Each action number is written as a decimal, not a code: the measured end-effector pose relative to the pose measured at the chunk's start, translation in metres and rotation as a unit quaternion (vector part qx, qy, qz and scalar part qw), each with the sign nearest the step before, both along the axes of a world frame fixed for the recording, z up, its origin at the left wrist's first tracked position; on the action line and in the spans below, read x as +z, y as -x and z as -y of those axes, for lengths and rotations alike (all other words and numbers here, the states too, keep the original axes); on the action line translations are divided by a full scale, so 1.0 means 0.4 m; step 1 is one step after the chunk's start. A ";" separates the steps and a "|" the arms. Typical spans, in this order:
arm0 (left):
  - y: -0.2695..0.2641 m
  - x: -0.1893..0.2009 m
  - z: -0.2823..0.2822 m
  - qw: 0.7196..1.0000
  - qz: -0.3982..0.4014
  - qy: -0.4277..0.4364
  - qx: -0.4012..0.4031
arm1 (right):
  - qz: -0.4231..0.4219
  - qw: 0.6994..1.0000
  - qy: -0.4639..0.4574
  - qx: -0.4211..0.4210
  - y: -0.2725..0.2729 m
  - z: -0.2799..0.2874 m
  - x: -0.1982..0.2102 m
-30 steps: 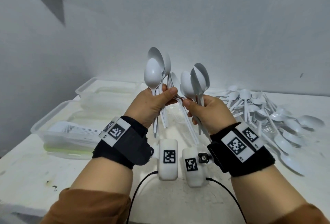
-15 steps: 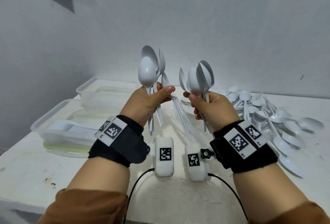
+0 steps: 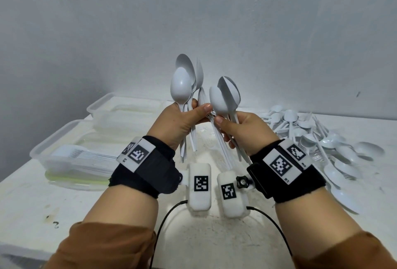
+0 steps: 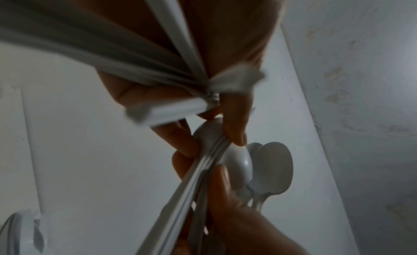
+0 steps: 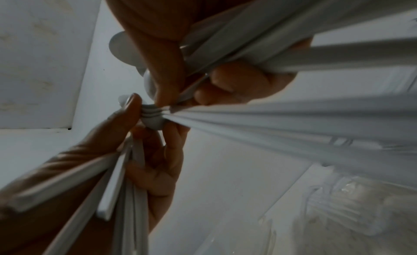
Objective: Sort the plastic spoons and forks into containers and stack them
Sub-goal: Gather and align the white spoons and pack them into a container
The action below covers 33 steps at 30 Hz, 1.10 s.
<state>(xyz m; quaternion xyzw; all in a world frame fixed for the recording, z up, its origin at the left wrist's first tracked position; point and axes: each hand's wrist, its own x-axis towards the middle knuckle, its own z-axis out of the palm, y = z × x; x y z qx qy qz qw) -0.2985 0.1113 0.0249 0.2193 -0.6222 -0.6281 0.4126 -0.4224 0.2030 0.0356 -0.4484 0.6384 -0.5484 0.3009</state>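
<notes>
My left hand [image 3: 182,118] grips a bunch of white plastic spoons [image 3: 182,88] by their handles, bowls up, above the table's middle. Beside it my right hand [image 3: 240,127] grips a second bunch of spoons [image 3: 225,97], bowls up too. The thumbs nearly meet and the two bunches touch between them. In the left wrist view the handles [image 4: 112,66] fan across the palm toward the fingers. In the right wrist view both hands pinch stacked spoon necks [image 5: 153,112] together. A loose pile of white spoons [image 3: 318,144] lies on the table at the right.
Two clear plastic containers stand at the left: the near container [image 3: 43,152] holds stacked white cutlery, the far container [image 3: 101,105] is behind it. The white table [image 3: 25,200] ends against a grey wall. Black cables run from the wrist cameras toward me.
The two hands have come back together after parting half a second ago. The right bunch now touches the left one, and the view has tilted up slightly.
</notes>
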 end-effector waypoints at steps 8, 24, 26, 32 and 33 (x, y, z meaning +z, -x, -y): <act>0.004 0.009 0.014 0.999 -0.028 -0.016 0.030 | 0.027 0.999 0.016 0.001 0.047 -0.002 0.011; 0.020 0.024 0.012 0.999 -0.028 -0.007 0.014 | 0.045 0.998 0.028 0.015 0.061 0.017 0.005; 0.020 0.025 0.008 1.000 -0.026 -0.004 0.014 | 0.011 1.000 0.024 -0.004 0.064 0.015 0.003; 0.024 0.018 0.012 1.000 -0.026 -0.015 0.005 | -0.006 0.998 0.046 -0.047 0.062 0.015 -0.006; 0.026 0.018 0.014 1.000 -0.024 -0.012 0.000 | -0.016 0.998 0.044 -0.043 0.059 0.016 -0.006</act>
